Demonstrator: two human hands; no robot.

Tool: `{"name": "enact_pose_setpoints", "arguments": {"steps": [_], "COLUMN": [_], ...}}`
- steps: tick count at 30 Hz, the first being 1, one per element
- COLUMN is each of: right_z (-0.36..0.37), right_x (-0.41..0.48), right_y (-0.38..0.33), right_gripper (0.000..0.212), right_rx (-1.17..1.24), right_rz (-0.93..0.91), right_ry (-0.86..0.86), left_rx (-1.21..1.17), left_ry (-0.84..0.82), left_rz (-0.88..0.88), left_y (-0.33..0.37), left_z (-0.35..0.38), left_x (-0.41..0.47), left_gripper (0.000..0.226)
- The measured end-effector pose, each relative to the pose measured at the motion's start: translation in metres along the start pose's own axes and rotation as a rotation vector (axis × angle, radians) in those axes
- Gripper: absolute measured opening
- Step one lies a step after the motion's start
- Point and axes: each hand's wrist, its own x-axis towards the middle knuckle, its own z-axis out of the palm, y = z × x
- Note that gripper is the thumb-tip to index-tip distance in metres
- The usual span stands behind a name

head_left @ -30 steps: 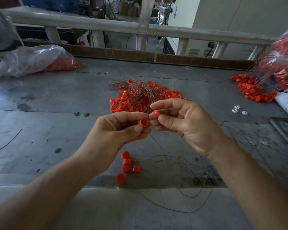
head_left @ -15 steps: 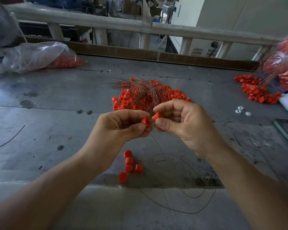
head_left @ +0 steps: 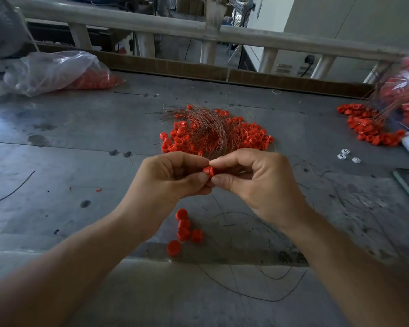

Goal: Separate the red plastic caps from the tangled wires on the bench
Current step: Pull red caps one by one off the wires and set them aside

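Observation:
A red plastic cap [head_left: 208, 171] is held above the grey bench [head_left: 80, 142], pinched from both sides by my left hand [head_left: 168, 178] and my right hand [head_left: 253, 182], whose fingertips meet on it. A thin wire trails down from the hands toward the bench. Behind the hands lies a heap of red caps tangled with thin coppery wires [head_left: 210, 133]. Several loose red caps [head_left: 183, 230] lie on the bench just below my left hand.
A clear plastic bag with red caps [head_left: 59, 72] lies at the back left. Another bag and a spill of red caps [head_left: 368, 128] sit at the right edge, with small white pieces [head_left: 345, 155] nearby. Loose wires [head_left: 257, 279] curl along the bench's front edge.
My hands have closed together: the two red pieces held apart a second ago now meet as one cap between both sets of fingertips.

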Motion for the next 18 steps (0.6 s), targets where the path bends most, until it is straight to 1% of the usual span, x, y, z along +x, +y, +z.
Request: {"name": "enact_pose_setpoints", "arguments": {"steps": [5, 9, 14, 18], "right_z": [-0.0009, -0.0012, -0.0005, 0.0021], "right_x": [-0.0001, 0.0, 0.0, 0.0004], "right_y": [-0.0004, -0.0003, 0.0019, 0.0035], "right_gripper": [0.03, 0.026, 0.02, 0.02], "right_rx": [-0.078, -0.168, -0.261, -0.219], "right_rz": [-0.053, -0.133, -0.186, -0.184], "right_ry": [0.002, 0.007, 0.004, 0.039], "left_rx": [0.065, 0.112, 0.114, 0.013], "left_ry": [-0.023, -0.036, -0.047, -0.054], "left_rz": [0.045, 0.077, 0.039, -0.011], "left_y": [0.0003, 0.0004, -0.0017, -0.0002], "left_z": [-0.0014, -0.002, -0.004, -0.0057], "left_x": [-0.002, -0.0028, -0.0027, -0.0023], "left_gripper": [0.021, 0.02, 0.021, 0.018]}}
